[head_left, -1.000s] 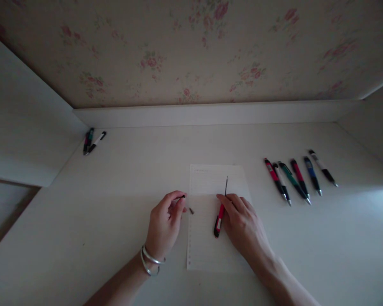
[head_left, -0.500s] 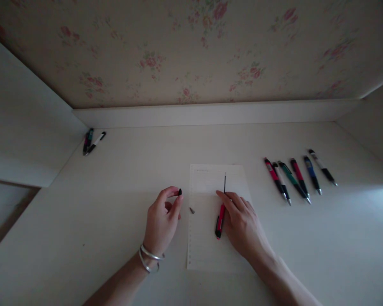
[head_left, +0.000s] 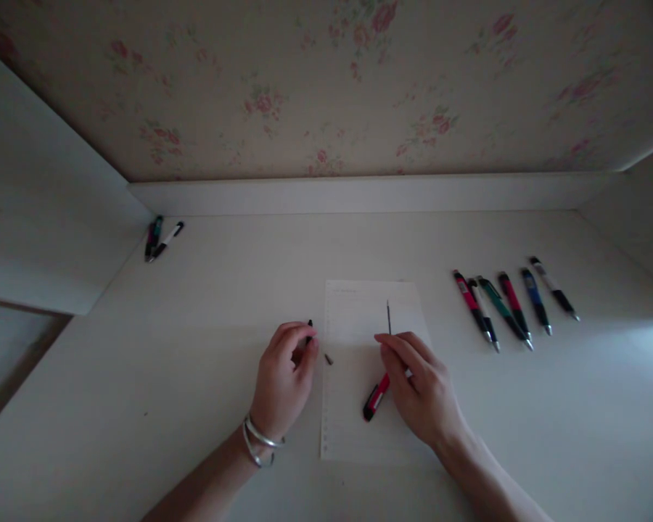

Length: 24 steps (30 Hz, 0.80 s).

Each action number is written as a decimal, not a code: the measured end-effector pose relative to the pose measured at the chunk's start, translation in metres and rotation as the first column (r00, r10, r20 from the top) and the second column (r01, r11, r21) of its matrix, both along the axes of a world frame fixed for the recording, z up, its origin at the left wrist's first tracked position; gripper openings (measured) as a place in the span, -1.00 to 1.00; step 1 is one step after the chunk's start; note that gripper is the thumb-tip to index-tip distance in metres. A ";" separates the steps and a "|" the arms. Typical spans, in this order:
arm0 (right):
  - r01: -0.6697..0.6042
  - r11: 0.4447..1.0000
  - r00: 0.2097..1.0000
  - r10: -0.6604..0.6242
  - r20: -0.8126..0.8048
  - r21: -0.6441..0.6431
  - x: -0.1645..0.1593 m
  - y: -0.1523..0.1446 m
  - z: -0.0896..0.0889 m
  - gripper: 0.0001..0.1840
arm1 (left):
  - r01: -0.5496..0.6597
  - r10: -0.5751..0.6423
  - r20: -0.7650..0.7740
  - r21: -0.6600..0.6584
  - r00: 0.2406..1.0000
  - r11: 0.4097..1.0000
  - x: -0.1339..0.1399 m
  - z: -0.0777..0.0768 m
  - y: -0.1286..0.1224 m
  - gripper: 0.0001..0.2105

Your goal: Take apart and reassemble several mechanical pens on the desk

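Observation:
My left hand (head_left: 286,373) is closed, its thumb and fingers pinching a small black pen part (head_left: 310,331) just left of the paper. My right hand (head_left: 419,380) pinches a thin dark pen refill (head_left: 389,317), which points away from me above the lined paper (head_left: 348,435). Under the right hand a red pen barrel (head_left: 377,396) with a black clip end lies slanted; its upper end is hidden by the fingers. Between the hands, a small grey pen tip (head_left: 329,359) rests on the paper's left edge.
At the right lies a row of several pens, among them a green pen (head_left: 500,308) and a blue pen (head_left: 536,301). A few more pens, one of them white and black (head_left: 168,239), lie in the far left corner beside the white side panel (head_left: 43,188).
The right hand has shifted slightly nearer and right, and now pinches the refill. The red barrel has turned to a steeper slant. More of the black part shows above the left fingers.

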State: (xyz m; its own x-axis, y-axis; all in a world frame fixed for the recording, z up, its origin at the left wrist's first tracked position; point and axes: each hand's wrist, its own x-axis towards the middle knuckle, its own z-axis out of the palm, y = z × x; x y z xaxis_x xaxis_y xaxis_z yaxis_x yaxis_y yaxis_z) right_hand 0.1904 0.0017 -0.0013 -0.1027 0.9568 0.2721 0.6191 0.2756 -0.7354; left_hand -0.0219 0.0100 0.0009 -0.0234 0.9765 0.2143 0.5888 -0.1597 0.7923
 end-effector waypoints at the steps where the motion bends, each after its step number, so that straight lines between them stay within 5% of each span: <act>1: -0.048 0.999 0.998 0.048 0.029 0.015 -0.001 -0.001 0.001 -0.78 | 0.012 -0.011 -0.015 0.029 1.000 1.000 0.001 0.001 -0.002 -0.91; 7: -0.281 0.957 0.945 0.265 0.191 0.065 -0.008 -0.005 0.008 -0.74 | 0.206 -0.180 -0.180 0.138 0.967 0.969 0.010 -0.002 -0.016 -0.82; 13: -0.437 0.892 0.887 0.406 0.219 0.116 -0.007 -0.006 0.012 -0.70 | 0.262 -0.185 -0.375 0.165 0.908 0.951 0.007 -0.007 -0.017 -0.72; 19: -0.470 0.876 0.878 0.477 -0.045 0.113 0.004 -0.002 0.020 -0.70 | 0.291 -0.197 -0.375 0.211 0.906 0.933 0.002 -0.005 -0.014 -0.83; 24: -0.349 0.934 0.892 0.358 -0.276 0.080 0.019 0.000 0.022 -0.69 | 0.231 -0.178 -0.277 0.174 0.944 0.957 0.002 -0.004 -0.010 -0.83</act>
